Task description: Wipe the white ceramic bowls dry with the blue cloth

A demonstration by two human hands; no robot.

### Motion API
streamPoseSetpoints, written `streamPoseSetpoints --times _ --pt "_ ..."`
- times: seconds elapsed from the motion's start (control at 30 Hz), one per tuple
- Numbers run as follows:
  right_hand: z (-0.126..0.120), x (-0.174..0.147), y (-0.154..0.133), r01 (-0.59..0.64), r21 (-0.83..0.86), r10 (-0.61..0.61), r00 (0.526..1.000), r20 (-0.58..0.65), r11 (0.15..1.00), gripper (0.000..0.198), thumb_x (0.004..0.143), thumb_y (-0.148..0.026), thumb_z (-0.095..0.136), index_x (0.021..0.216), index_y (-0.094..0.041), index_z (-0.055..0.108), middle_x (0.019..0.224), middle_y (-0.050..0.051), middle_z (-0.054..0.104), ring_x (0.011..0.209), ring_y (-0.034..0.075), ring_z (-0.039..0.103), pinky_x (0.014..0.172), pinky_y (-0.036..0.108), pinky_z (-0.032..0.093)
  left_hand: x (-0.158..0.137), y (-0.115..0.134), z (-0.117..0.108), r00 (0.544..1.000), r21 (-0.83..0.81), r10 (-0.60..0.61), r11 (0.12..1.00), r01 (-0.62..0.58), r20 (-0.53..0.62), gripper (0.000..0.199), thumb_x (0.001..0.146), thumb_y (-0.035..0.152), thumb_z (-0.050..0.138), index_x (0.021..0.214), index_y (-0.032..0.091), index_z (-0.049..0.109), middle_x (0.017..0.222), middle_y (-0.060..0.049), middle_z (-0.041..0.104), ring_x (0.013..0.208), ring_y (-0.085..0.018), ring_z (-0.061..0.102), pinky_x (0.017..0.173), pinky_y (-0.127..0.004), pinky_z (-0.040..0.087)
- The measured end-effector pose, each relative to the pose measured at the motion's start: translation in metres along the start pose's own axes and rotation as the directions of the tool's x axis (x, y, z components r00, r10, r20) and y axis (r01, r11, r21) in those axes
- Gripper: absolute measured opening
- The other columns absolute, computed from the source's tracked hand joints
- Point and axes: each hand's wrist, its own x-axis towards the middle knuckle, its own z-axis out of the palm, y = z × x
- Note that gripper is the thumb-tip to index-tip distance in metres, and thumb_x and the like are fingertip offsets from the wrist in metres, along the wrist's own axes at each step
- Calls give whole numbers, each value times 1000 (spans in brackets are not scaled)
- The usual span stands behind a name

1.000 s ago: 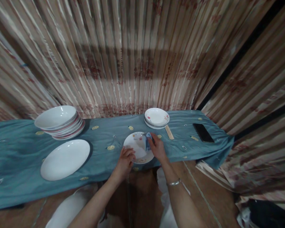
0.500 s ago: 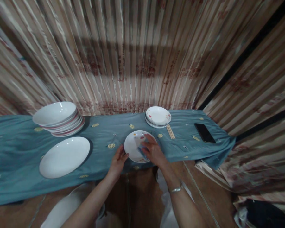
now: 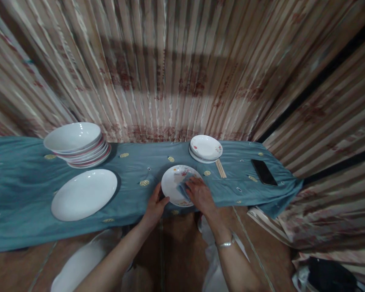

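Note:
A white plate with a floral pattern [image 3: 171, 187] lies near the front edge of the cloth-covered table. My left hand [image 3: 156, 204] grips its left rim, thumb on top. Over the plate's right half, my right hand [image 3: 200, 194] presses a small blue-grey cloth [image 3: 184, 186] against the surface; its fingers are closed on the cloth and hide part of it. Just behind is a short stack of similar floral plates [image 3: 206, 147], with several wooden chopsticks [image 3: 221, 168] beside it.
To the left stand a stack of large white bowls [image 3: 74, 138] and a white oval plate [image 3: 85, 194]. A black phone [image 3: 263, 172] lies on the right of the teal tablecloth [image 3: 134, 170]. Pleated curtains [image 3: 170, 81] hang right behind the table.
My right hand has shifted slightly over the plate with the cloth, which shows more now. My left hand keeps its hold on the rim. The view has tilted a little.

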Motion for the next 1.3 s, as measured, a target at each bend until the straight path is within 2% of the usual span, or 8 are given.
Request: streamPoseSetpoints --times 0.1,0.2,0.4,0.67,0.83,1.0,1.13,1.3 --pt "12 6 8 -48 13 47 999 24 999 17 87 -16 52 90 -19 68 98 12 70 95 24 63 91 38 47 1 -2 0 1000 11 19 1000 -20 14 63 60 22 68 123 21 57 128 -8 61 123 -27 52 106 -42 36" --pt "21 19 15 -113 -46 111 993 -44 993 22 87 -13 47 87 -18 68 90 14 70 88 25 63 84 38 48 2 -4 0 999 12 43 999 -44 15 63 60 24 68 122 20 55 128 -9 60 122 -28 52 105 -43 37" --pt "34 45 13 -166 47 172 973 -155 985 29 87 -12 41 103 -16 65 102 15 68 99 26 60 90 41 47 0 -3 0 997 57 70 996 -72 31 62 64 22 64 125 19 53 130 -10 59 123 -26 51 107 -43 35" --pt "50 56 -15 -18 285 35 998 -55 958 40 85 -17 47 123 -14 59 133 15 54 122 25 51 105 42 40 2 -10 2 998 6 52 999 -52 19 67 62 16 62 128 20 52 132 -9 59 122 -26 53 104 -42 39" --pt "45 45 -36 93 455 -120 992 32 886 42 83 -15 51 124 -19 60 132 9 56 122 21 53 106 37 40 2 -6 2 998 17 58 998 -58 24 63 62 14 63 125 20 56 129 -8 61 120 -26 55 104 -41 39" --pt "35 22 -44 52 588 -147 982 115 807 38 80 -14 53 116 -21 66 122 6 65 113 20 59 102 37 44 4 -6 3 999 48 33 998 -31 -43 43 60 21 67 103 17 64 104 -6 70 104 -26 62 98 -42 43" --pt "33 19 -49 19 591 -112 986 120 806 38 79 -10 50 110 -22 68 116 5 67 107 18 62 98 34 46 7 -9 4 996 66 37 997 -32 -79 39 59 21 68 98 18 64 95 -4 70 95 -25 64 93 -42 46" --pt "39 42 -56 89 439 -115 993 32 894 44 78 -5 46 116 -17 65 124 9 61 117 19 55 104 33 42 10 -14 4 997 0 56 998 -56 -55 51 58 16 67 109 19 62 105 -5 69 102 -26 62 96 -43 44"
